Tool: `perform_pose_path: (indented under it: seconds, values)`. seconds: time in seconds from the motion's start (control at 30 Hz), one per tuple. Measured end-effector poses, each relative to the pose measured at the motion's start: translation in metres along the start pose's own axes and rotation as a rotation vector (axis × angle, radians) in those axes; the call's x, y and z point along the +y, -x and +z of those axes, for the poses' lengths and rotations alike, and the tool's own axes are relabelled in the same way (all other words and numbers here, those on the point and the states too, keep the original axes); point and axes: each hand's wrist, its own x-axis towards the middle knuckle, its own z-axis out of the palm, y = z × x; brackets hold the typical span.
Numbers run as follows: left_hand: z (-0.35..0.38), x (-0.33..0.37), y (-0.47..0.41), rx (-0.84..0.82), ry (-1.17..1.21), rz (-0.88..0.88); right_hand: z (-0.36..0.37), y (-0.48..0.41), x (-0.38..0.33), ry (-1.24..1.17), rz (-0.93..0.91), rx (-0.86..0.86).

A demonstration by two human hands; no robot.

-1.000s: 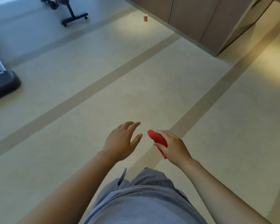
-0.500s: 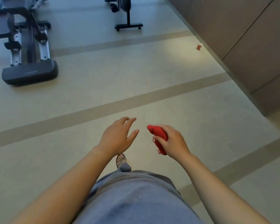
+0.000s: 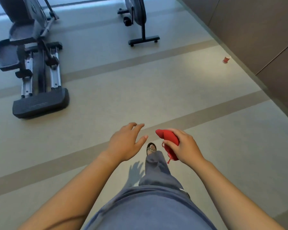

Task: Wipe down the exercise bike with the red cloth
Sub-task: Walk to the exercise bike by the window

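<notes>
Right hand (image 3: 186, 147) grips bunched red cloth (image 3: 169, 137); left hand (image 3: 125, 144) spreads empty fingers (image 3: 137, 127); exercise bike (image 3: 139, 14) ahead looks nearer than before.

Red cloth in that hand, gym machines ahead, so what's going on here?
A person is mid-stride on a gym floor, one sandalled foot forward. Their right hand grips a bunched red cloth; the left hand is open and holds nothing. The exercise bike stands well ahead, untouched, with a larger machine to its left. No wiping has started.
</notes>
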Motion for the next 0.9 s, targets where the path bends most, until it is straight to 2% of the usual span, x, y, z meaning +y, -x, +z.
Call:
perform_pose_path:
  seconds: [0.2, 0.4, 0.67, 0.9]
  values:
    - [-0.069, -0.018, -0.154, 0.012, -0.007, -0.005, -0.046, -0.171, -0.007, 0.023, -0.041, -0.005]
    - [-0.142, -0.052, -0.274, 0.113, 0.079, -0.083, -0.072, -0.328, -0.042, 0.059, -0.127, -0.044]
    - [-0.228, -0.160, -0.404, 0.293, 0.164, -0.189, -0.036, -0.547, -0.112, 0.133, -0.290, -0.184]
    - [-0.339, -0.267, -0.542, 0.323, 0.162, -0.209, -0.022, -0.736, -0.188, 0.093, -0.285, -0.121]
